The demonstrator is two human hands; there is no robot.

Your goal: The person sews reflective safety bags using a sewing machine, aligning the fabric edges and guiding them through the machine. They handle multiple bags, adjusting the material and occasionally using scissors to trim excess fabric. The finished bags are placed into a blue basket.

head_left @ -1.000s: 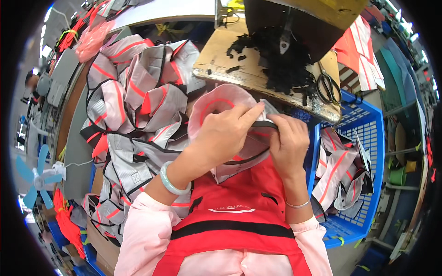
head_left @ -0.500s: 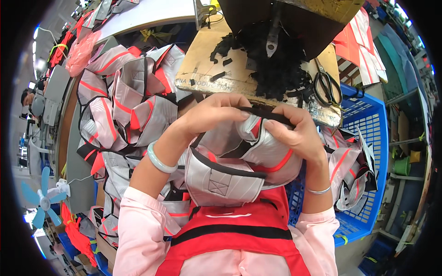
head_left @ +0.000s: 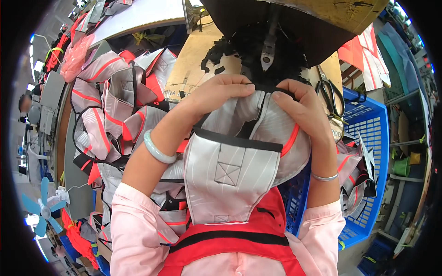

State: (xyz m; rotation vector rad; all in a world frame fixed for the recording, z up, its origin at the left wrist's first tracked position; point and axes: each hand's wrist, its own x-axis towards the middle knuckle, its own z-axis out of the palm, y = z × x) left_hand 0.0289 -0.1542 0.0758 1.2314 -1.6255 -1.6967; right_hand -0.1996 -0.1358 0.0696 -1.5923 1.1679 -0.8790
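Observation:
A grey sewn fabric piece with black binding, orange-red trim and a stitched crossed square hangs in front of me. My left hand pinches its black upper edge with thumb and fingers. Close by on the right, my right hand grips the same edge, thumb in front and fingers behind. Between the hands the black strip is stretched taut just below a metal bar with a holed tip. The fabric's lower flap hangs over my red apron.
Black scraps lie on a worn tan board. Black-handled scissors rest at its right. Similar grey pieces are heaped in a pile at left. A blue plastic basket at right holds more. A dark panel overhangs the board.
Both hands have moved away from me toward the metal bar, still gripping the black edge. The fabric's front flap now hangs longer and flatter.

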